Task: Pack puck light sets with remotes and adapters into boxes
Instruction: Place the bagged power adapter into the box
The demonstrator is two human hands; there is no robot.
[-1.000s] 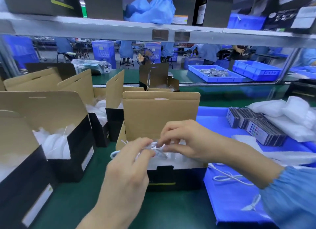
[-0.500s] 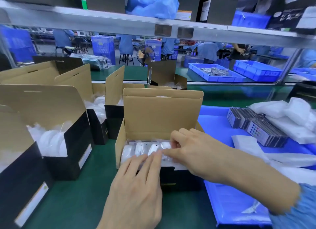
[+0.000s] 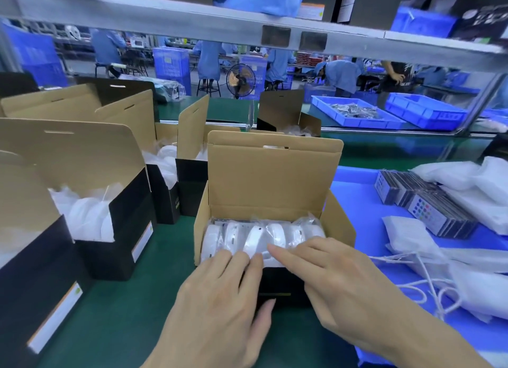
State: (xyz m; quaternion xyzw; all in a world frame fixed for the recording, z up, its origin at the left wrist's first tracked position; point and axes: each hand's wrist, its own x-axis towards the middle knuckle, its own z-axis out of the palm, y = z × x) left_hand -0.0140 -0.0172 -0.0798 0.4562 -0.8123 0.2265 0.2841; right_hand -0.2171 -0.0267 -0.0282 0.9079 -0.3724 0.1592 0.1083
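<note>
Cardboard box (image 3: 270, 180): brown inside, black outside, it stands on the green table (image 3: 115, 312) straight ahead, with its lid flap upright at the back.
Puck lights (image 3: 261, 237): white discs in clear wrap stand on edge in a row inside the box, filling it from side to side.
Left hand (image 3: 220, 299): fingers straight and close together, their tips lying on the wrapped discs at the near edge of the box; the thumb rests against the black front wall.
Right hand (image 3: 335, 274): fingers straight and slightly spread, reaching in from the right, the fingertips flat on the wrapped discs just beside those of the left hand.
Remotes (image 3: 428, 202): a stack with coloured buttons lies on the blue sheet (image 3: 357, 202) to the right, well apart from the box.
White bags (image 3: 412, 238): soft packets lie on the same sheet, near loose white cords (image 3: 428, 285).
Other boxes (image 3: 110, 202): several open ones stand to the left, with white wrapped goods inside.
Blue bins (image 3: 357, 117): shallow trays sit on the far side of the table.
</note>
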